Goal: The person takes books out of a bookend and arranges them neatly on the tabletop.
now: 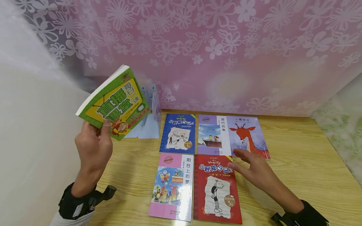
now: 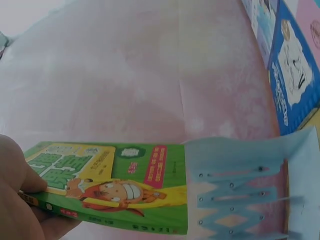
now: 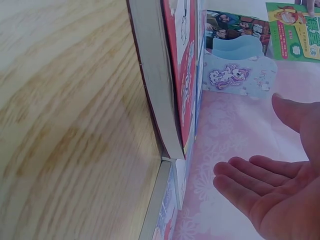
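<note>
In the head view, my left hand (image 1: 94, 147) grips a green and yellow paperback book (image 1: 135, 125) by its lower edge, thumb on the cover. The book is raised and tilted at the left. Beside it, a pale blue expandable bookend (image 1: 148, 128) stands on the table, its crisscross slats and end panel showing in the left wrist view. My right hand (image 1: 255, 168) is held over the red Wimpy Kid book (image 1: 217, 188), fingers extended and holding nothing. In the right wrist view this hand (image 3: 280, 195) appears apart from the books.
Other books lie face up on the wooden table (image 1: 305, 163): a blue Wimpy Kid book (image 1: 178, 133), a purple and white book (image 1: 212, 135), a deer-cover book (image 1: 249, 136) and a pink one (image 1: 171, 188). A flowered pink cloth (image 1: 198, 56) hangs behind.
</note>
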Demonstrator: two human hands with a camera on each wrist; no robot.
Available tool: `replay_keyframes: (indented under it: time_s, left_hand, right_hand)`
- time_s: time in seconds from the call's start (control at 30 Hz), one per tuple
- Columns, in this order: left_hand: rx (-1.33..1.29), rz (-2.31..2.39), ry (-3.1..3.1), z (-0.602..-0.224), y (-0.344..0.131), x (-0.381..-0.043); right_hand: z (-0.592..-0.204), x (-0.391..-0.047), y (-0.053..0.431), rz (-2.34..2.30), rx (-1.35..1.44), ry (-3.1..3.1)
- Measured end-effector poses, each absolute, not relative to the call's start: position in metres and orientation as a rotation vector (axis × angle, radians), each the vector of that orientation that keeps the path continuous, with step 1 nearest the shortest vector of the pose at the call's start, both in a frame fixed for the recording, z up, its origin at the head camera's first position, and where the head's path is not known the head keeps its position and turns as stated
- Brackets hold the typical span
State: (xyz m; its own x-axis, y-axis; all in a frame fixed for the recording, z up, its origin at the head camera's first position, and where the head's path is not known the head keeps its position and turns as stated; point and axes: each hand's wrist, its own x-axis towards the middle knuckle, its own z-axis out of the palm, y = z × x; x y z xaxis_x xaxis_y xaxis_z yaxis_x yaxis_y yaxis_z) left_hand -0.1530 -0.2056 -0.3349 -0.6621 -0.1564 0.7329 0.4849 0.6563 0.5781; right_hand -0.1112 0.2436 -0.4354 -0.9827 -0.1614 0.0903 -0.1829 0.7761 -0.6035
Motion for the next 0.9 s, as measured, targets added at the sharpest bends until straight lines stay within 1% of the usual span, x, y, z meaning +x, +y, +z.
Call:
replay_keyframes:
  time_s: [0.3,0.9]
  left_hand:
    - [-0.356,-1.126,-2.140,-0.339,-0.184,-0.147]
    - [-0.619,-1.392,-2.330,-0.373,-0.134,-0.150]
  right_hand:
    - [-0.431,-0.111,0.240,1.043,0.273,-2.915]
    - [-0.418,-0.121,0.213,1.203,0.373,-2.834]
